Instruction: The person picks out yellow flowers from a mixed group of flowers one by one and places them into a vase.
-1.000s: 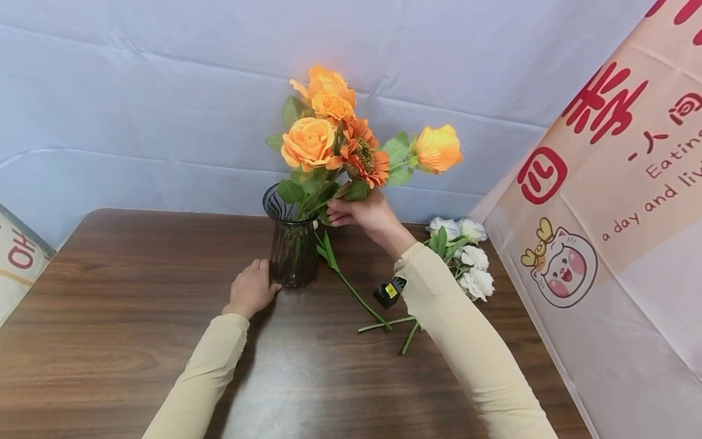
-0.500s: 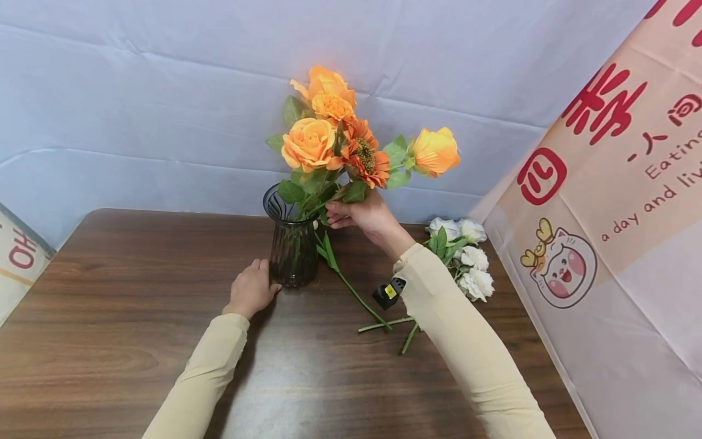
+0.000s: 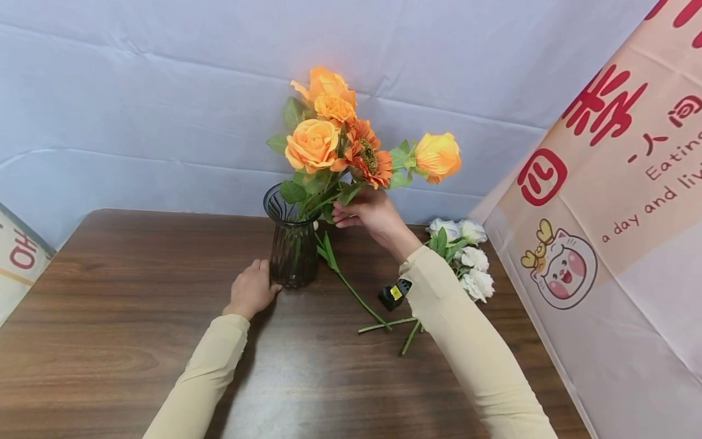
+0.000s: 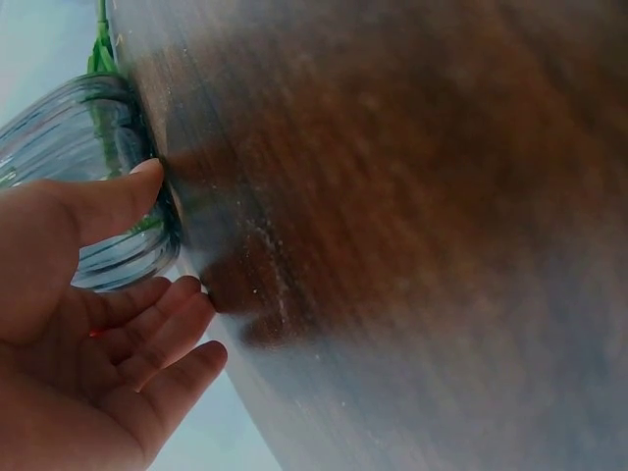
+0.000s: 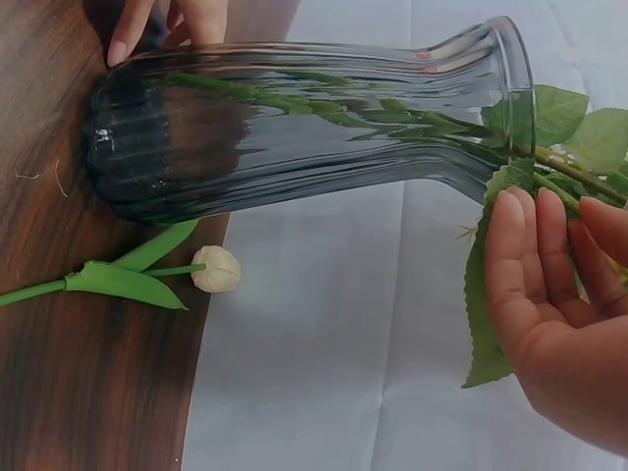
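My left hand point(image 3: 252, 288) holds the dark ribbed glass vase point(image 3: 294, 256) low down. In the left wrist view the thumb point(image 4: 113, 206) lies across the near side, with the other fingers around the far side. Orange roses point(image 3: 312, 145) and an orange sunflower-like bloom point(image 3: 368, 155) stand in the vase, their stems showing through the glass. At the rim, my right hand point(image 3: 370, 214) pinches the stem of a yellow-orange rose point(image 3: 437, 157) that leans out to the right. Green leaves hang by its fingertips point(image 5: 510, 211) in the right wrist view, partly hiding the grip.
A white tulip point(image 5: 216, 270) lies on the wooden table point(image 3: 137, 341) to the right of the vase. Several white flowers point(image 3: 471, 259) lie farther right, under the right forearm, their stems crossing the tulip's. A pale cloth wall point(image 3: 192, 110) stands close behind.
My right hand has shifted slightly to the right and down. The orange blooms have swayed a little right, and the leaning rose sits slightly lower. The left hand and vase have stayed put.
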`<state>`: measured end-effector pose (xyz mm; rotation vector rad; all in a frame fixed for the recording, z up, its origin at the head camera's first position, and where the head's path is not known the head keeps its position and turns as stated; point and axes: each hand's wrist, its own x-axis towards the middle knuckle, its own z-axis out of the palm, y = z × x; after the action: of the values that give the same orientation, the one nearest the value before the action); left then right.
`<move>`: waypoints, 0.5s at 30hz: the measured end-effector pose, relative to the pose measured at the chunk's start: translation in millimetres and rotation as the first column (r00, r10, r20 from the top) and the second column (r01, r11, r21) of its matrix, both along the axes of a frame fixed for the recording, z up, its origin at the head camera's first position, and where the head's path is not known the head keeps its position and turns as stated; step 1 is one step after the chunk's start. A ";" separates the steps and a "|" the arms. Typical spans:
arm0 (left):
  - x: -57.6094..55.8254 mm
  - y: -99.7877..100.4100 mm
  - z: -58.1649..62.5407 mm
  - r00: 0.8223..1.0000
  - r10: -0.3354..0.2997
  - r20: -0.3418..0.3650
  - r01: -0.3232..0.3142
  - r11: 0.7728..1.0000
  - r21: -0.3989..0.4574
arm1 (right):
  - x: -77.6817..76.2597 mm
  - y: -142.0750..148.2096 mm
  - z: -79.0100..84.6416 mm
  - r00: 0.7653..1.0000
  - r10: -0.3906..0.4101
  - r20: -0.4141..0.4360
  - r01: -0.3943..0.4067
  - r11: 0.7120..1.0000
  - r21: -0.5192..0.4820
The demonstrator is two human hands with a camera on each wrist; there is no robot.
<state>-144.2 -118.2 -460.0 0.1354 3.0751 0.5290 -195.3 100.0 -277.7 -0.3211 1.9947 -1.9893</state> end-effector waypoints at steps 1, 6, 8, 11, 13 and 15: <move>0.0 0.0 0.1 1.000 0.000 0.000 0.000 1.000 0.000 | -0.1 -0.1 -0.4 1.000 0.002 0.002 -0.002 1.000 -0.003; 0.0 -0.1 -0.3 1.000 0.005 0.006 -0.005 1.000 0.002 | -0.3 -1.8 -1.9 1.000 0.007 -0.002 -0.007 1.000 0.012; 0.0 0.0 -0.4 1.000 0.005 0.007 -0.005 1.000 0.004 | 0.0 -3.3 -2.3 1.000 0.004 -0.004 -0.004 1.000 0.028; 0.0 -0.4 -1.2 1.000 0.003 0.002 -0.003 1.000 0.005 | 0.3 -6.0 -2.9 1.000 -0.005 0.000 0.005 0.999 0.052; 0.1 -0.4 -1.7 1.000 0.002 -0.004 -0.002 1.000 0.007 | -0.1 -7.4 -4.1 1.000 -0.012 0.006 0.012 0.998 0.066; 0.0 -0.6 -2.1 1.000 0.003 -0.005 -0.002 1.000 0.008 | -0.7 -8.6 -5.2 1.000 -0.017 0.011 0.016 0.997 0.078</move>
<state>-144.2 -118.7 -462.1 0.1334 3.0791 0.5424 -195.9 91.4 -282.9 -0.2759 2.0680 -1.9123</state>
